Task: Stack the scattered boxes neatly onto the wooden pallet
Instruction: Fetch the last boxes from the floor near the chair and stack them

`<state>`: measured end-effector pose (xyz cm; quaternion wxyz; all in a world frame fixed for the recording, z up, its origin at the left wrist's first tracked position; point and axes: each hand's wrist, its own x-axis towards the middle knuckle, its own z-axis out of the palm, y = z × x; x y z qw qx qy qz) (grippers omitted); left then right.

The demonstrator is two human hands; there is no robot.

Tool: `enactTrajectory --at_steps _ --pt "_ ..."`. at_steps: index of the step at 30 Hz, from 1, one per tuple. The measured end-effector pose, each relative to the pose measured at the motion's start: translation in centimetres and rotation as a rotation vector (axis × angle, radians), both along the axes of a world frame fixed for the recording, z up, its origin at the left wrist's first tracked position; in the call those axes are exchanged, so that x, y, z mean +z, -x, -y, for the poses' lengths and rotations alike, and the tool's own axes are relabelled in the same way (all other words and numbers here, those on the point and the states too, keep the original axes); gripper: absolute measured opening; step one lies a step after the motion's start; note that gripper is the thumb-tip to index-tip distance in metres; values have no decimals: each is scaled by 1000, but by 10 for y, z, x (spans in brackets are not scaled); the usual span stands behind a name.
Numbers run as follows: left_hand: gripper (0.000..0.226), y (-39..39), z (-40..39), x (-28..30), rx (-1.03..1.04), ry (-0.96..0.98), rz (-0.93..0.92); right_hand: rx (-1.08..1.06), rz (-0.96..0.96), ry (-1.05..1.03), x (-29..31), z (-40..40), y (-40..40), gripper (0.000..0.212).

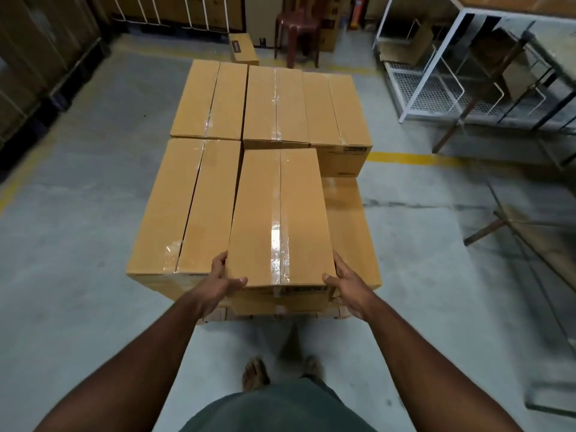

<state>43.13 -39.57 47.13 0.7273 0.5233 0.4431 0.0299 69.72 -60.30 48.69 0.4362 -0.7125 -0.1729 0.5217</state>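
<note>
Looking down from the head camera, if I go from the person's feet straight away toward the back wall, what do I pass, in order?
Sandalled foot → left hand and right hand gripping the held box → far row of boxes → small lone box on the floor → brown plastic chair.

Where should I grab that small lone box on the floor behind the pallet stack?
Take the small box by its two long sides, one hand each, coming from above at a short end. It lies flat on the floor, long and narrow, with the chair beside it.
</note>
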Motion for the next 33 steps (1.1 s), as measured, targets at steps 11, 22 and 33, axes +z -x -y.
enactTrajectory --at_steps 11,22,33 --pt "117 -37 -30 -50 -362 -588 -627 136 158 159 -31 -45 -17 96" --pt "102 -37 -36 -77 -449 -842 -815 158 260 199 -77 -71 -29 97" --pt "92 -38 -29 -75 -419 -872 -818 271 515 303 -81 -76 -1 101"
